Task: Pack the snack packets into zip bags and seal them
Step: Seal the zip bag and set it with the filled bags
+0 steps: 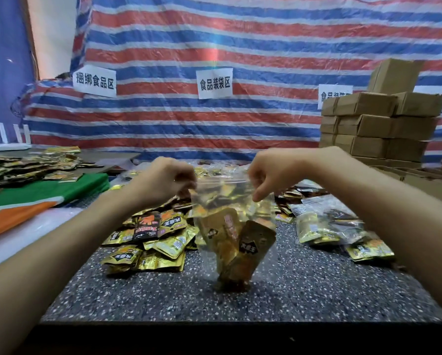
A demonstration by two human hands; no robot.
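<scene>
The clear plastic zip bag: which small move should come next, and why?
Probably press the top strip shut from one corner to the other: the left hand and right hand each pinch a top corner of the clear plastic zip bag, and brown snack packets already sit at its bottom.

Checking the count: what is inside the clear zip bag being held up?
The zip bag, pinched at its top by the left hand and right hand, holds brownish snack packets sunk to its bottom. They overlap, so their number is hidden.
</scene>
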